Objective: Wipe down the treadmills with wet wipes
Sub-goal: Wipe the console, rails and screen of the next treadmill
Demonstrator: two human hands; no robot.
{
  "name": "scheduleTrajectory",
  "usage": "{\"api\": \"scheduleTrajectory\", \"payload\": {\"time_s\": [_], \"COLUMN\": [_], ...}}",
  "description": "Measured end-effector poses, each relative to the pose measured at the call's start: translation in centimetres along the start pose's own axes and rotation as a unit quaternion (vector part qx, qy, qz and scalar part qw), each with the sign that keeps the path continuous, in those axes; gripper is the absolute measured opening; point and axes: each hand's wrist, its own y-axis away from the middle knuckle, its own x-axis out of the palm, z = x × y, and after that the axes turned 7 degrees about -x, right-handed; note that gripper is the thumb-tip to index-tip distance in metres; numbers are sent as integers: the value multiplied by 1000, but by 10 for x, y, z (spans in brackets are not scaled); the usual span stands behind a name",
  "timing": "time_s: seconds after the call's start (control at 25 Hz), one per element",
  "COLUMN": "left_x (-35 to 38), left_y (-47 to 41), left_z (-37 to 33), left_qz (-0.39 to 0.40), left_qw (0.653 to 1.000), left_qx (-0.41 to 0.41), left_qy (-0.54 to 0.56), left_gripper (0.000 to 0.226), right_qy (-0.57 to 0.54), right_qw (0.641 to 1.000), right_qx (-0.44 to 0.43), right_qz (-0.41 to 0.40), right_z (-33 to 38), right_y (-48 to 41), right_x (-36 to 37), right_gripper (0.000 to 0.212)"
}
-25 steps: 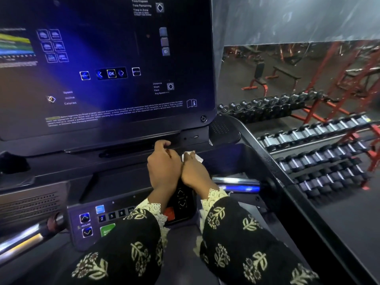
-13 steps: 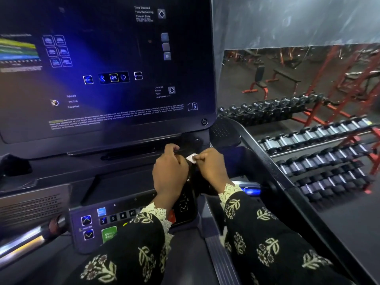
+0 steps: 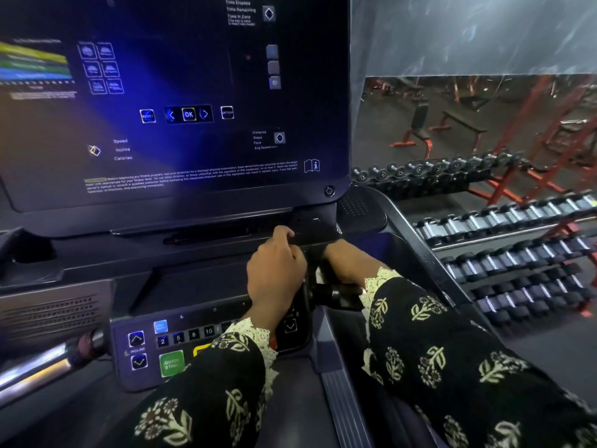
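Note:
The treadmill console (image 3: 200, 276) fills the left and centre, with its big dark screen (image 3: 181, 101) above. My left hand (image 3: 276, 265) sits just under the screen's lower ledge with its fingers curled and the index tip touching the ledge; whether it holds anything is hidden. My right hand (image 3: 347, 260) is beside it, curled down over a dark hand grip (image 3: 336, 295) to the right of the console. A small piece of the white wet wipe (image 3: 318, 273) shows under the right hand, between the two hands.
A button panel (image 3: 168, 347) with a green quick-start key lies below my left wrist. A chrome handrail (image 3: 42, 367) runs off at lower left. Dumbbell racks (image 3: 517, 240) and red benches (image 3: 420, 130) stand to the right, beyond the treadmill's side rail (image 3: 420, 240).
Both hands have drawn apart. The right hand has dropped onto the hand grip with the wipe, which is now mostly hidden. The left hand stays near the ledge.

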Motion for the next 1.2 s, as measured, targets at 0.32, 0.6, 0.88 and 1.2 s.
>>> {"api": "scheduleTrajectory", "payload": {"time_s": [0.32, 0.6, 0.88, 1.2], "left_x": [5, 7, 8, 12], "left_y": [-2, -1, -1, -4], "left_z": [-2, -2, -4, -5], "left_qz": [44, 35, 36, 55], "left_qw": [997, 996, 995, 989], "left_qx": [31, 37, 38, 95], "left_qy": [-59, -73, -90, -104], "left_gripper": [23, 23, 23, 29], "right_qy": [-138, 51, 45, -71], "right_qw": [985, 998, 998, 977], "right_qx": [-22, 44, -47, 137], "right_qz": [-101, 11, 20, -145], "right_z": [-31, -54, -23, -41], "right_y": [13, 24, 4, 14], "right_x": [8, 7, 11, 15], "right_gripper": [20, 17, 17, 11]}}
